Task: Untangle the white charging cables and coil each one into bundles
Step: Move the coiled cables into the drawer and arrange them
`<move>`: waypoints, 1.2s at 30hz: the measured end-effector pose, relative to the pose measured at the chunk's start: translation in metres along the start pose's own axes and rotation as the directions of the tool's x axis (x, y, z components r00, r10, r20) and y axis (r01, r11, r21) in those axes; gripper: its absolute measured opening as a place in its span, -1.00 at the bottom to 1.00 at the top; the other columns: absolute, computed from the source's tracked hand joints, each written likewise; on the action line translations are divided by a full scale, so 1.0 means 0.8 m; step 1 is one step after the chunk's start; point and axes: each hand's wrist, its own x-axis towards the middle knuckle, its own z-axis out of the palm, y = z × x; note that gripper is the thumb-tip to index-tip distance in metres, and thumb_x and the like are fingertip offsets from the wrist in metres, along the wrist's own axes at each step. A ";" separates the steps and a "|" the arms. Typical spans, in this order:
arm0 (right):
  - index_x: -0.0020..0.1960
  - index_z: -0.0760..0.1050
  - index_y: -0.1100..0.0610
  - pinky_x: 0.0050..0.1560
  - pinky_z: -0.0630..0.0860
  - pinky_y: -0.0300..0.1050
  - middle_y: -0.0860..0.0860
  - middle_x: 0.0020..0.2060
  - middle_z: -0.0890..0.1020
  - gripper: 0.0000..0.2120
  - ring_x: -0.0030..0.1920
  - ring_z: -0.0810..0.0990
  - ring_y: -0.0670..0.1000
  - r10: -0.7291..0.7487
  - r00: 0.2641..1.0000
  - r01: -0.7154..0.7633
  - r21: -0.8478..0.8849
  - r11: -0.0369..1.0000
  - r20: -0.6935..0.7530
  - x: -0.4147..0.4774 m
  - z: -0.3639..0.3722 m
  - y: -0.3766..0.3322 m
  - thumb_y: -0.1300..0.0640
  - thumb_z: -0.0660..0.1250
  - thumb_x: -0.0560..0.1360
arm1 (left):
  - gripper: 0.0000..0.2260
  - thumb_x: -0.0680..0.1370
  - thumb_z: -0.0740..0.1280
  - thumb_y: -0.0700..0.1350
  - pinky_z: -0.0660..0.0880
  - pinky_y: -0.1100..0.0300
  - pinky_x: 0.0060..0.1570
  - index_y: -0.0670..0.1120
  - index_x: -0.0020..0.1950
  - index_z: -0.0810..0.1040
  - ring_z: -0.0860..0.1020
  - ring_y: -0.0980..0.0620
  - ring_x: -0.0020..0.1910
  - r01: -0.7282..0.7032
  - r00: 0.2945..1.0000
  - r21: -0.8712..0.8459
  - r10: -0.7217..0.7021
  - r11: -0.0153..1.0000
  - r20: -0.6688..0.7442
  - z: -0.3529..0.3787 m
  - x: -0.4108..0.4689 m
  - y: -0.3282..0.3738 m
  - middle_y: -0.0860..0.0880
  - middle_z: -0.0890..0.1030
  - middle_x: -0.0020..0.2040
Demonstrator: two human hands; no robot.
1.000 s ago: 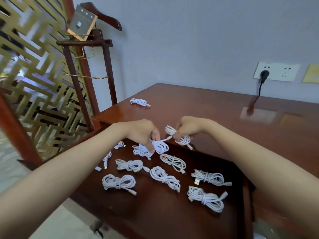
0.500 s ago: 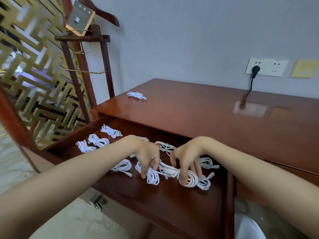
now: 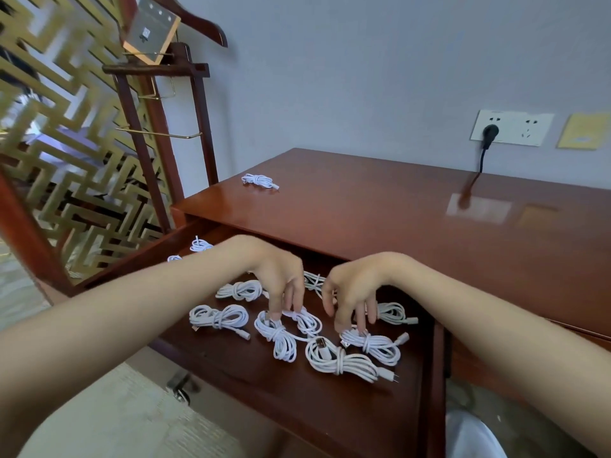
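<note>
Left hand (image 3: 274,276), right hand (image 3: 353,289) releasing grip held half second ago; fingers (image 3: 274,300) hanging spread, tips touching coiled cables (image 3: 281,335) lying in drawer (image 3: 297,408). Bundles being deposited; coiling seemingly finishing.

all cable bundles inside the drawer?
No, one coiled bundle lies on the desk top, near its far left corner, outside the open drawer.
</note>
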 end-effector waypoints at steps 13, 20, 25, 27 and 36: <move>-0.16 0.40 0.09 -0.37 0.41 -0.24 0.03 -0.31 0.60 -0.86 -0.37 0.56 -0.02 -0.027 0.880 0.085 0.102 0.991 -0.474 0.056 -0.127 -0.010 0.28 0.16 0.53 | -0.67 0.51 0.22 -0.32 0.33 0.28 -0.16 -0.07 0.20 0.57 0.49 -0.03 0.10 0.348 0.826 0.044 -0.284 0.936 -0.487 -0.125 -0.020 -0.085 -0.04 0.52 0.13; -0.18 0.49 0.13 -0.15 0.52 -0.14 0.09 -0.07 0.62 -0.84 -0.08 0.56 0.09 -0.018 0.770 0.089 0.079 0.993 -0.638 0.111 -0.175 -0.024 0.29 0.17 0.46 | -0.61 0.58 0.15 -0.15 0.32 0.12 0.05 -0.05 0.42 0.30 0.42 -0.10 0.28 0.562 0.657 0.056 -0.405 0.825 -0.636 -0.146 0.034 -0.149 -0.09 0.43 0.33; 0.06 0.53 0.25 0.13 0.51 0.03 0.15 0.07 0.59 -0.76 0.09 0.55 0.18 -0.023 0.717 0.071 0.040 0.997 -0.697 0.154 -0.191 -0.027 0.24 0.14 0.49 | -0.52 0.54 0.22 -0.11 0.29 0.07 0.24 -0.01 0.46 0.24 0.37 -0.08 0.33 0.606 0.638 0.085 -0.419 0.791 -0.646 -0.152 0.084 -0.190 -0.05 0.38 0.38; 0.08 0.51 0.19 0.12 0.49 -0.04 0.11 0.11 0.56 -0.78 0.11 0.53 0.15 -0.033 0.702 0.068 0.022 0.997 -0.711 0.166 -0.197 -0.024 0.22 0.14 0.51 | -0.53 0.54 0.24 -0.08 0.23 0.07 0.28 -0.08 0.43 0.23 0.33 -0.09 0.36 0.605 0.600 0.045 -0.417 0.795 -0.682 -0.156 0.100 -0.204 -0.08 0.35 0.39; -0.13 0.45 0.03 0.02 0.47 -0.12 0.06 0.06 0.59 -0.85 0.07 0.53 0.10 -0.029 0.660 0.065 0.019 0.998 -0.751 0.197 -0.217 -0.004 0.23 0.17 0.49 | -0.67 0.57 0.15 -0.23 0.18 0.05 0.32 -0.11 0.34 0.32 0.31 -0.08 0.37 0.638 0.565 0.015 -0.455 0.770 -0.688 -0.163 0.152 -0.240 -0.08 0.37 0.35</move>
